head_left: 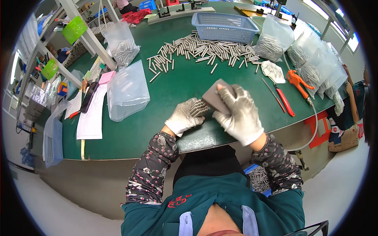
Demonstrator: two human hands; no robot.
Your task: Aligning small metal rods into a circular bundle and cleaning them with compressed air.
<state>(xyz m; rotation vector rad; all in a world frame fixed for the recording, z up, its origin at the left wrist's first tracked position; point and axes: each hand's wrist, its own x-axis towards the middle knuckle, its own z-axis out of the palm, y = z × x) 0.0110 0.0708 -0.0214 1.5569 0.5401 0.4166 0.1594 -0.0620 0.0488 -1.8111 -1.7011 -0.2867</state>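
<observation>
White work gloves with bare fingertips cover both hands. My left hand (pixel 185 116), near the table's front edge, is closed around a row of short metal pins (pixel 199 107). In my right hand (pixel 242 116) is a flat grey-brown block (pixel 217 96), which looks like a sanding block. It is tilted right beside the pins; whether it touches them I cannot tell. Beyond both hands a wide pile of loose metal pins (pixel 204 49) lies on the green table (pixel 169 88).
A blue plastic basket (pixel 224 27) stands behind the pile. Bags of pins (pixel 271 41) line the right, near an orange air gun (pixel 300 84) with its hose and red-handled pliers (pixel 284 101). An empty-looking clear bag (pixel 126 92) and paper sheets (pixel 92 114) lie left.
</observation>
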